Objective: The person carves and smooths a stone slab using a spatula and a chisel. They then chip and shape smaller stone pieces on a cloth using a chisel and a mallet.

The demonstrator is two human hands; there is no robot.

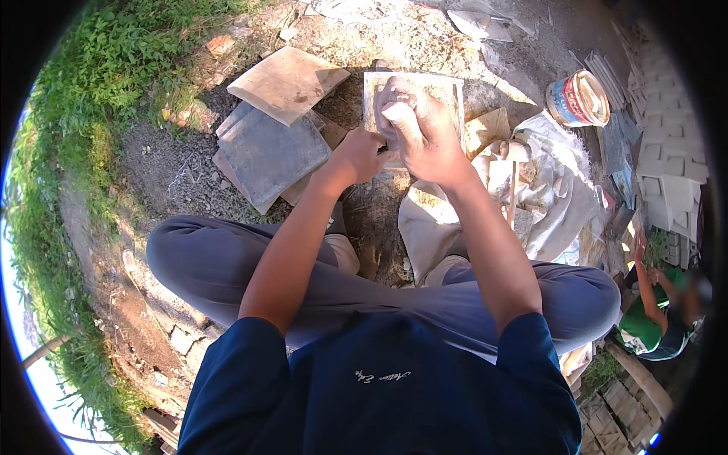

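In front of my crossed legs lies a square slab (457, 95) with a pale raised border, perhaps a tile or a shallow mould. My right hand (426, 135) is over its middle, the fingers curled tight. The fingers and thumb look coated in grey mud or clay, and whatever they grip is hidden. My left hand (355, 158) is closed at the slab's near left side, its fingertips close to the right hand. A small dark thing shows at those fingertips, too small to name.
Left of the slab, grey square tiles (273, 148) lie stacked under a tan tile (288, 82). To the right are a crumpled whitish sack (557, 174) and a paint bucket (578, 100). Another person (656, 315) in green sits at far right, near stacked tiles (671, 152).
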